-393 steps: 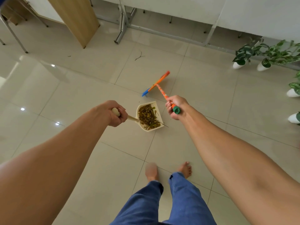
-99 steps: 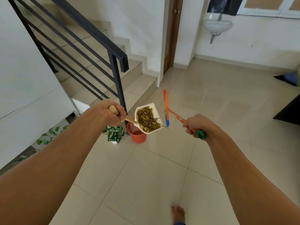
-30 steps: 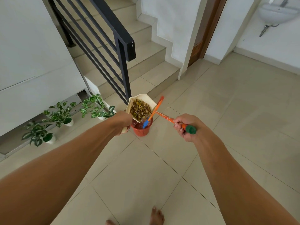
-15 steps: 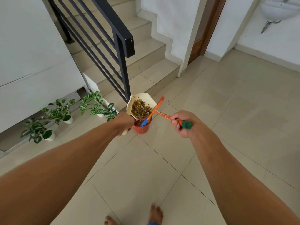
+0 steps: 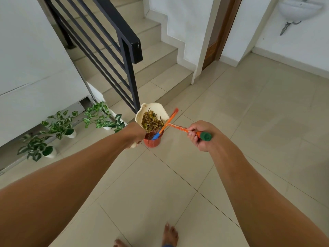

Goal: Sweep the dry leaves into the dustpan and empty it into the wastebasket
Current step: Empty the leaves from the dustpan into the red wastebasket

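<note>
My left hand [image 5: 135, 134] grips the handle of a cream dustpan [image 5: 154, 106], tipped steeply with its open edge down over a small orange wastebasket [image 5: 153, 143] on the floor. Dry brown and yellow leaves [image 5: 151, 120] lie piled inside the pan, just above the basket's mouth. My right hand [image 5: 199, 135] holds the orange, green-capped handle of a small broom [image 5: 179, 129]. Its orange head with blue bristles [image 5: 156, 136] crosses the pan's right edge and dips into the basket.
A black stair railing post [image 5: 132, 75] stands right behind the basket, with tiled steps [image 5: 163, 68] beyond. Three potted plants in white pots [image 5: 58, 127] line the wall at left. A wall sink [image 5: 299, 8] hangs far right. My bare feet [image 5: 170, 235] are at the bottom.
I have stepped closer to the wastebasket. The dustpan has tilted further over the basket, and the broom's bristles have moved down into its mouth.
</note>
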